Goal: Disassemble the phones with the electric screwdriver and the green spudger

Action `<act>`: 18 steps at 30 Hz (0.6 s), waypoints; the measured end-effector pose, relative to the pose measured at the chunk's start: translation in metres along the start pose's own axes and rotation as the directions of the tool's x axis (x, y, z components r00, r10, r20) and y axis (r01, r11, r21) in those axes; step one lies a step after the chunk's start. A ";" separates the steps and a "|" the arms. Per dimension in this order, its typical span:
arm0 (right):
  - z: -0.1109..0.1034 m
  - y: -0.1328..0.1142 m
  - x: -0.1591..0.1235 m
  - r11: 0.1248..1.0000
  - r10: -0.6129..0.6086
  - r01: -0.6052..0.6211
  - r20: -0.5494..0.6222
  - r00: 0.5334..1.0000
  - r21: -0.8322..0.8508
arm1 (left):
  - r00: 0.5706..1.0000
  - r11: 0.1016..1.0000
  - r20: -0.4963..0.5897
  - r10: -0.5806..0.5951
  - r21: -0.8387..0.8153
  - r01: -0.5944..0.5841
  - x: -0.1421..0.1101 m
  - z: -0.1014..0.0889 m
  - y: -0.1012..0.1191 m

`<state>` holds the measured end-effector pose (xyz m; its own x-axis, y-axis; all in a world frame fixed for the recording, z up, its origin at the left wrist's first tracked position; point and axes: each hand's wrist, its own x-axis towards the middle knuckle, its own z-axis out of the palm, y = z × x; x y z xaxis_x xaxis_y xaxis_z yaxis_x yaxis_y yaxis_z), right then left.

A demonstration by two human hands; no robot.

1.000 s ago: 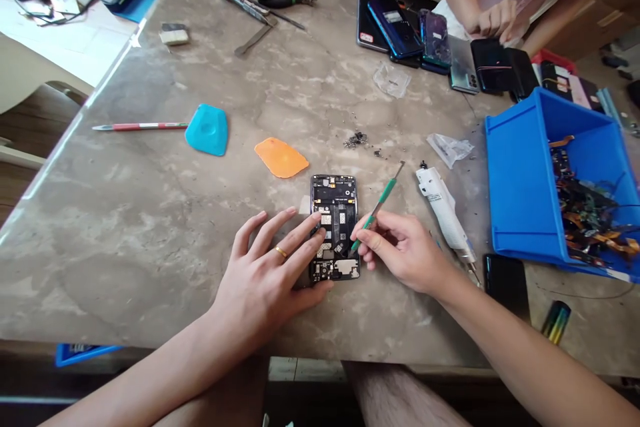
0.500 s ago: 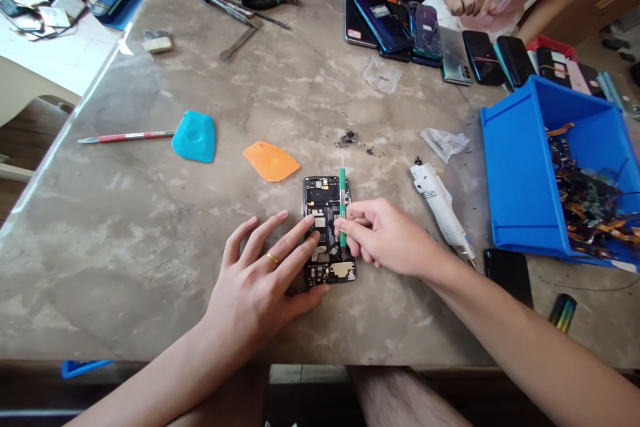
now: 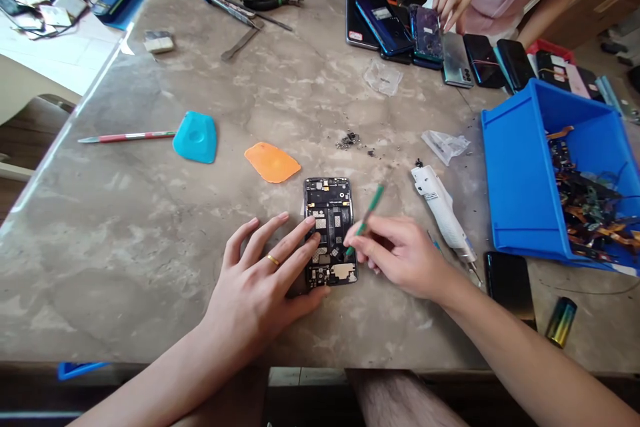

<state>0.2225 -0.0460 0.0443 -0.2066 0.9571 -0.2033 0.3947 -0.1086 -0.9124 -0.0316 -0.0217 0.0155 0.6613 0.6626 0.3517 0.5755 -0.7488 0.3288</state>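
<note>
Your left hand (image 3: 255,280), one gold ring (image 3: 273,259) on it, lies spread across a black phone frame with its bare circuit board (image 3: 330,203), steadying it without a closed grip. The phone sits mid-worktop, toward the near edge. Your right hand (image 3: 400,257) holds one slim green-handled spudger (image 3: 371,208) in a narrow pinch, tip at the board's lower right; blur hides exactly where it lands. Half a second ago the spudger stood upright over the board; now it leans right. Beyond lie two plastic picks, one teal (image 3: 196,138), one orange (image 3: 273,163). At the far edge, at least six overlapping phones (image 3: 383,23) resist an exact count, and a co-worker's hand (image 3: 453,3) has dropped onto them. A blue bin (image 3: 520,173) of tangled flex cables (image 3: 585,207) is cut off at the right.
</note>
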 end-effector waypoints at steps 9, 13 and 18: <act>0.000 0.003 -0.027 0.996 -0.086 0.085 -0.037 0.996 -0.014 | 1.000 1.000 0.001 -0.003 -0.003 0.003 0.000 0.000 0.001; 0.001 0.001 -0.015 0.971 0.120 -0.113 -0.022 0.993 0.210 | 1.000 1.000 0.001 0.001 -0.004 -0.001 0.000 0.000 0.000; -0.008 -0.006 0.005 0.875 0.299 -0.344 0.177 0.938 0.341 | 1.000 1.000 0.013 -0.009 -0.004 0.009 -0.001 0.000 0.000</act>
<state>0.2258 -0.0384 0.0513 -0.2342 0.8172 -0.5266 0.1108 -0.5157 -0.8496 -0.0321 -0.0225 0.0152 0.6621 0.6693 0.3371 0.5797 -0.7425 0.3357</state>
